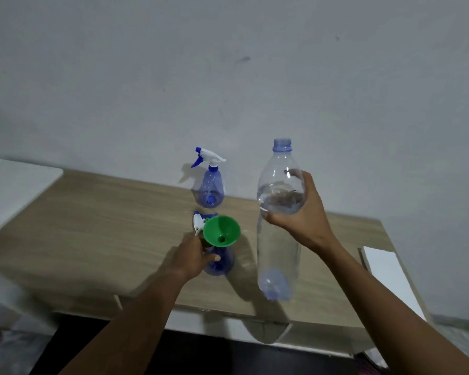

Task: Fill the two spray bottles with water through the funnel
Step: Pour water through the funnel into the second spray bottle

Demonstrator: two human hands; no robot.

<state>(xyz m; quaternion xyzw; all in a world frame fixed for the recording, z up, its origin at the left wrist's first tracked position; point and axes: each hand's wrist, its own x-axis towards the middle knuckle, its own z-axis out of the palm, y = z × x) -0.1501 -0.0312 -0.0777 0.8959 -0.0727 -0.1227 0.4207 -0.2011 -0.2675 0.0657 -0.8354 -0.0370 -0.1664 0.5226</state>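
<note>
Funnel [221,231], green one, sits in the neck of the near spray bottle [222,262], left hand [190,257] curled round that bottle right under it. Right of the funnel, the right hand [303,217] is wrapped round a big uncapped water bottle [278,255], upright, off the table [106,226]. Second spray bottle [210,189] stands behind the funnel, a loose spray head [198,223] between them.

Matt wood-grain table [92,226] (glossy clear plastic bottle [279,212]).

Funnel [221,231] atop near spray bottle [220,264]
</note>
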